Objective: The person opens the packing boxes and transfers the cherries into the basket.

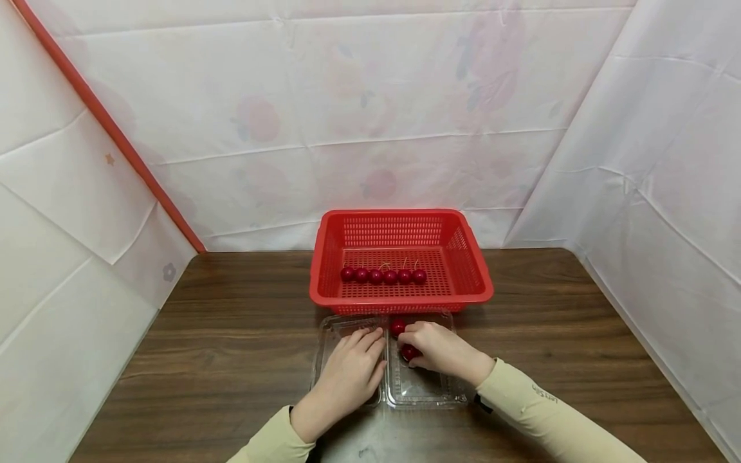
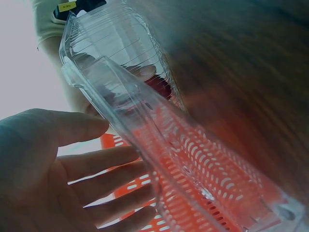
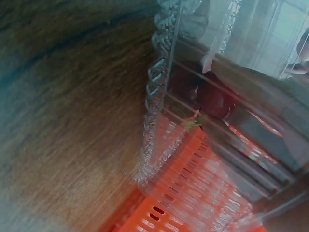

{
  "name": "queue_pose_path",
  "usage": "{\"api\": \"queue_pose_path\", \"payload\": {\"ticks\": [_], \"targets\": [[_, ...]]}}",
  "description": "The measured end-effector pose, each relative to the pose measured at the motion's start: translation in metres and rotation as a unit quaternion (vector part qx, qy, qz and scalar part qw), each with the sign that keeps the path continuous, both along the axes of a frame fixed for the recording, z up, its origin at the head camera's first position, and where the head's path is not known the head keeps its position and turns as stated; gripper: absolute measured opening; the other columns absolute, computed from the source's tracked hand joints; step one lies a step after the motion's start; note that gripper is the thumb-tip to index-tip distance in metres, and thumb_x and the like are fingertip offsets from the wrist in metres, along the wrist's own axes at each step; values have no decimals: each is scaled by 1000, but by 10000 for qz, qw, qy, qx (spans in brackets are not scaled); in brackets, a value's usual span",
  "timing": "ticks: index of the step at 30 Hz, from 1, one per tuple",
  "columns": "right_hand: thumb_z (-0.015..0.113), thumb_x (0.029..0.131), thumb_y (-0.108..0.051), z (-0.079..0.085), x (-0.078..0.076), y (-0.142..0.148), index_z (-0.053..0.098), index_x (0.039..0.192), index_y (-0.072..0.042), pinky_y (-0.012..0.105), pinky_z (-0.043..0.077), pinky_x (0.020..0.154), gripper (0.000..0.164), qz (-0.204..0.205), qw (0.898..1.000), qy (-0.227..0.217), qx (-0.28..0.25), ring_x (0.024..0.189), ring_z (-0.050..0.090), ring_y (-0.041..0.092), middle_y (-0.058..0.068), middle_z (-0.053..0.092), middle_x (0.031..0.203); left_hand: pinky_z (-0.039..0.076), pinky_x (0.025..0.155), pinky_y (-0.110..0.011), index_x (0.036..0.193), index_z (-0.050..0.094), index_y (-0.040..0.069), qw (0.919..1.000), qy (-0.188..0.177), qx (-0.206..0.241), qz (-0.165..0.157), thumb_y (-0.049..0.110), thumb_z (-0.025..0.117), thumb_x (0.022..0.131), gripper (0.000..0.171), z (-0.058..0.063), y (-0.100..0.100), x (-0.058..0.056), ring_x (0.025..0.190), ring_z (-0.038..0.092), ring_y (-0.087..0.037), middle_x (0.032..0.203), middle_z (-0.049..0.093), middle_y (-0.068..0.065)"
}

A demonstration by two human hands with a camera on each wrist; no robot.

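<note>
A clear plastic clamshell box (image 1: pixel 425 392) lies unfolded in front of the basket, its two halves side by side. My left hand (image 1: pixel 349 368) rests over the left half with its fingers extended; the left wrist view shows them along the clear rim (image 2: pixel 126 126). Inside the right half, my right hand (image 1: pixel 438 349) pinches a dark red cherry (image 1: pixel 410 352) between thumb and fingers. Another cherry (image 1: pixel 397 328) sits just behind it, near the middle fold. Through the clear wall, the right wrist view shows the pinched cherry (image 3: pixel 215 96) and a bit of green stem.
Directly behind the box stands a red perforated basket (image 1: pixel 399 300), with several stemmed cherries (image 1: pixel 390 277) in a row on its floor. Everything stands on a dark wood-grain table (image 1: pixel 231 334). White printed sheeting (image 1: pixel 370 116) closes off the back and both sides.
</note>
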State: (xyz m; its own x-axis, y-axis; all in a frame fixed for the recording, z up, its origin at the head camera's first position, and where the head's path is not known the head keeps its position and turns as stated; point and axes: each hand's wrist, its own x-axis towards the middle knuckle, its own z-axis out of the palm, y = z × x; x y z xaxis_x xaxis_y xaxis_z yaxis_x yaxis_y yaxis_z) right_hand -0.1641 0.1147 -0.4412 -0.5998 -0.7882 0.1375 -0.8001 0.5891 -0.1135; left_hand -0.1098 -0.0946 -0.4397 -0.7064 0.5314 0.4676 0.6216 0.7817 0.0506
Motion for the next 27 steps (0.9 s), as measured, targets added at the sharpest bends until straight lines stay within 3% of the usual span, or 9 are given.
{"api": "queue_pose_path", "payload": {"ticks": [7,27], "targets": [[82,71,-15,-1,1,2,68,94,-12,24,53,69,28,-63,9997,-129,-183,78,62,7,-3,64,90,49,87,-38,106,69,7,10000,-5,6,7,27,68,83,31,0,0,-1,108,59,-26,119,66,-7],[81,73,-18,15,9,7,68,98,-12,22,52,68,29,-59,9987,228,-455,78,63,8,-2,64,91,49,86,-38,105,69,6,9999,98,70,-56,26,68,82,30,-3,1,-3,107,60,-26,118,66,-8]]}}
